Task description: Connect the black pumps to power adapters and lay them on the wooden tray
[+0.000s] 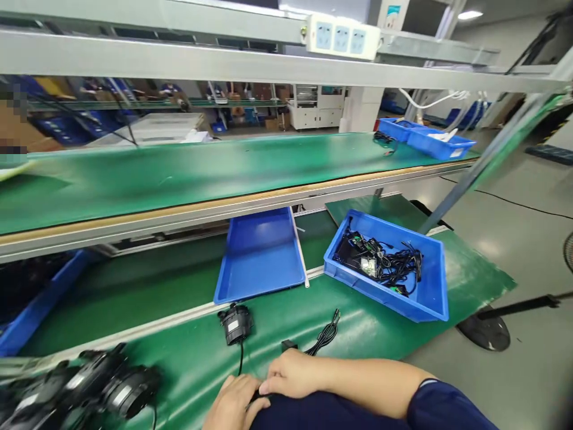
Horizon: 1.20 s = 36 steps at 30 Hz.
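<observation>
At the bottom middle, my left hand (235, 401) and my right hand (290, 375) meet close to my body with fingers curled. A dark sliver shows between them, mostly covered by the fingers. From a round black device (236, 325) with a white label, a black cable (242, 358) runs down to my left hand. Just beyond my right hand lies a small black block (289, 345), partly hidden. Beside it rests a bundled black cord (326, 335) on the green mat (358, 334).
Several similar black devices (128, 391) crowd the lower left. A blue bin (436, 286) with cords and small boards stands on the right. Another blue tray (264, 263) lies under the raised green shelf (268, 158). A slanted metal post (465, 173) rises at right.
</observation>
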Each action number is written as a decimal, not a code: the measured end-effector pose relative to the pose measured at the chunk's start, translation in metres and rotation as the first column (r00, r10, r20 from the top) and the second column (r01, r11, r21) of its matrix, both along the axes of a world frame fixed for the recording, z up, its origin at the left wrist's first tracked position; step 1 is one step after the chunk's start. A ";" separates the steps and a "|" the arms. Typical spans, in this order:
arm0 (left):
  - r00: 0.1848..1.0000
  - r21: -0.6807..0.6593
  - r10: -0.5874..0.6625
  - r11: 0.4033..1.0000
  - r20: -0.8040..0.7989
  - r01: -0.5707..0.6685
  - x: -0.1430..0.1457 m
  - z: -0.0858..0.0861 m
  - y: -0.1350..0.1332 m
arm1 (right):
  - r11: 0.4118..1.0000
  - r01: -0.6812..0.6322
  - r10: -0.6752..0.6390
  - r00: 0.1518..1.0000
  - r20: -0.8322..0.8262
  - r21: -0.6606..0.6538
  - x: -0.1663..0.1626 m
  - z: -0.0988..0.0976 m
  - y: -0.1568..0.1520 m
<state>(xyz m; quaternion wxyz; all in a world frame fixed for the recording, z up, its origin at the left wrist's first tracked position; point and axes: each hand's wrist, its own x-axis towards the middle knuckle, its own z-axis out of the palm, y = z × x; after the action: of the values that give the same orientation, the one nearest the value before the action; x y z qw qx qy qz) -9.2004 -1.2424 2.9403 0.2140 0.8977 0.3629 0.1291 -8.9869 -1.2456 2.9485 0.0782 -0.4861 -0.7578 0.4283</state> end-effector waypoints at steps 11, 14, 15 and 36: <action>0.991 0.043 0.115 0.993 -0.065 -0.112 0.011 0.011 -0.026 | 1.000 0.026 -0.030 0.968 -0.249 -0.017 -0.003 -0.001 -0.011; 0.990 0.081 0.122 0.990 -0.064 -0.117 0.010 0.005 -0.025 | 0.999 -0.054 0.053 0.973 -0.225 0.002 -0.001 -0.007 -0.005; 0.990 0.105 0.127 0.987 -0.060 -0.120 0.009 0.002 -0.026 | 0.997 -0.082 0.080 0.976 -0.205 -0.004 -0.002 -0.008 -0.004; 0.648 0.285 0.741 0.592 0.173 -0.754 -0.102 -0.052 -0.024 | 0.972 0.113 -0.186 0.909 0.372 0.208 -0.038 -0.032 0.057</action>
<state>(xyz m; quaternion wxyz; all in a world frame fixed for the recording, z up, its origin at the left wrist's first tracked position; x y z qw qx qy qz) -9.3022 -1.2663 2.8887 -0.0076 0.6825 0.6743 0.2820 -9.0253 -1.1883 2.9169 0.0028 -0.6090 -0.7544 0.2450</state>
